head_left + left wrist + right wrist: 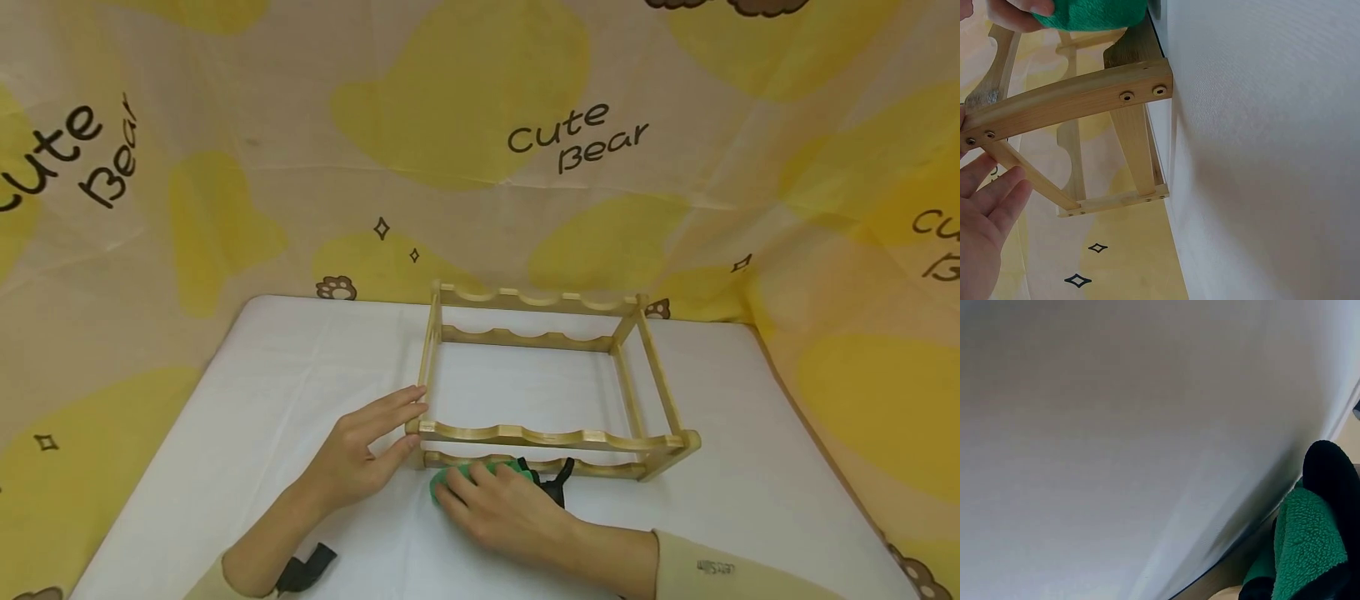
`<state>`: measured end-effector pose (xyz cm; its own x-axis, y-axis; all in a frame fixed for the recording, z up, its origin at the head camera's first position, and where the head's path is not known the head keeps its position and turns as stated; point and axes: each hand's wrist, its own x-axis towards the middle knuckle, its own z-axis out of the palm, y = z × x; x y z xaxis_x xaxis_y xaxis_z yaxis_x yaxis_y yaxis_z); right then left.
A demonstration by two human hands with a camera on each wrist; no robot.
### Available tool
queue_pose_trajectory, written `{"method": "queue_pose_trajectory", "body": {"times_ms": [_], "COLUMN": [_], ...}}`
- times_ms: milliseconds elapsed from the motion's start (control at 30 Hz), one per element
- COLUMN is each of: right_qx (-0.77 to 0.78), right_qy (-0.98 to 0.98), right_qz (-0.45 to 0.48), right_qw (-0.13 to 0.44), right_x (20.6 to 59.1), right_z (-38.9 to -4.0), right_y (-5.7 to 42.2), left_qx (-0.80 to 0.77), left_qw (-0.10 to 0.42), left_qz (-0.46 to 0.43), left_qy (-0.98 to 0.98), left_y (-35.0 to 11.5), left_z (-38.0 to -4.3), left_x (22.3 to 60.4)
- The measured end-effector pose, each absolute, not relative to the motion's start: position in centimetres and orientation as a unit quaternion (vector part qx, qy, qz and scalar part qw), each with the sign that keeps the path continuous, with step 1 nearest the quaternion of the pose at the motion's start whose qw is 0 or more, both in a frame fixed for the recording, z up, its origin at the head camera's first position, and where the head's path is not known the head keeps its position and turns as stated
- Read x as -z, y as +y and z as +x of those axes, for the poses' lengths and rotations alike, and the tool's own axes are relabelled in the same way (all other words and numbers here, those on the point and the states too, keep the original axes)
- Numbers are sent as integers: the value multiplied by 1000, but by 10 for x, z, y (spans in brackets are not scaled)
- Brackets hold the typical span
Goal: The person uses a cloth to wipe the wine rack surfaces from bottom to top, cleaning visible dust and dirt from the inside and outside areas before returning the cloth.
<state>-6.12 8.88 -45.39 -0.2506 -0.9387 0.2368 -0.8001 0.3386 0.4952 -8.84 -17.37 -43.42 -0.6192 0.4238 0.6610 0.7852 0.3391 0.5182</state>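
A light wooden rack (547, 436) with scalloped rails stands on the white table. At its front left corner is my left hand (363, 454), thumb and fingers on either side of the end piece; in the left wrist view, fairly straight fingers (1007, 194) touch the wood. My right hand (506, 508) grips a green cloth (442, 483) against the lower front rail. The cloth's fuzzy folds (1310, 544) show in the right wrist view, beside black parts. Cloth and fingers hide part of that rail.
White cloth covers the tabletop (300, 358). Behind it and along the sides hangs a yellow and beige printed curtain (465, 183). A black piece (307, 568) sits by the left wrist, and another black piece (555, 487) by the right hand.
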Motion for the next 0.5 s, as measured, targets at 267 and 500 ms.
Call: {"method": "queue_pose_trajectory", "body": {"times_ms": [267, 500], "right_qx": [130, 101], "right_qy": [-798, -809], "right_qz": [543, 532], "right_qw": [225, 230], "right_x": [457, 456], "right_z": [-62, -60], "right_y": [98, 113], "left_qx": [431, 430], "left_qw": [209, 211], "left_qz": [-380, -381], "left_qy": [-792, -791], "left_y": [-173, -174], "left_z": [-88, -88], "left_x": [435, 435]}}
